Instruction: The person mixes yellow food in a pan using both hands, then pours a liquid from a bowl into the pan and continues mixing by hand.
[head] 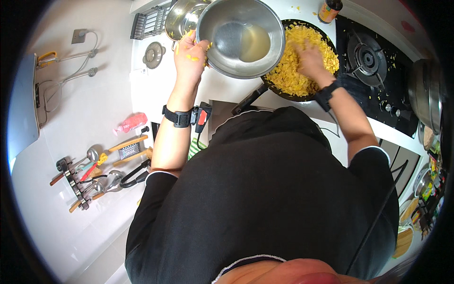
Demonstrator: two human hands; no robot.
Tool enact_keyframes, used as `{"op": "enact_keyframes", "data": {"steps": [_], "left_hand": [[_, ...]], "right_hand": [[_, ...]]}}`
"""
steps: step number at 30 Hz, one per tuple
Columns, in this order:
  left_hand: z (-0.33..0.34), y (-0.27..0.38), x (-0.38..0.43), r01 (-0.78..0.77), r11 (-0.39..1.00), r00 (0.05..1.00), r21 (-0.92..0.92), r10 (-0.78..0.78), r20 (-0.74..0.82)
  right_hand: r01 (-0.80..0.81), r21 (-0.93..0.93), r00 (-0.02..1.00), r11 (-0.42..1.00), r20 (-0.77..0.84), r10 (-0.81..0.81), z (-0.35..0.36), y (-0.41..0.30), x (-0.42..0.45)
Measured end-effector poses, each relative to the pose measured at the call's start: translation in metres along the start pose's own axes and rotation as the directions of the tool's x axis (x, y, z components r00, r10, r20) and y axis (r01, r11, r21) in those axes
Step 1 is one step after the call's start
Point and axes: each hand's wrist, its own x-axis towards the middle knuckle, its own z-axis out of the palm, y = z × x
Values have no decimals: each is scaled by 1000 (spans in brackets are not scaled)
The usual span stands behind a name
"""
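Observation:
My left hand grips the rim of a stainless steel bowl, with bits of yellow food stuck to its skin. The bowl is tilted, and some cloudy pale yellow liquid has pooled at one side of it. Beside the bowl, a black frying pan is heaped with finely chopped yellow food. My right hand rests on that heap, fingers spread and blurred, with nothing seen held in it. The fingertips are partly lost in the food.
Behind my left hand stands a shiny steel pot, near a dish rack and a sink strainer. Right of the pan are a gas burner and a labelled jar. Utensils hang from a wall rack at left.

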Motion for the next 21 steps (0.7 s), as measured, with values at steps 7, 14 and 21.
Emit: {"op": "enact_keyframes", "data": {"steps": [7, 14, 21], "left_hand": [[15, -3, 10, -13, 996, 999, 91, 9, 47], [35, 23, 6, -141, 931, 988, 337, 151, -4], [48, 20, 12, -199, 912, 979, 358, 204, 23]], "right_hand": [[535, 315, 827, 784, -7, -562, 39, -23, -20], [-229, 147, 972, 962, -15, 234, -5, 29, 5], [213, 132, 963, 968, 139, -231, 34, -24, -13]]}}
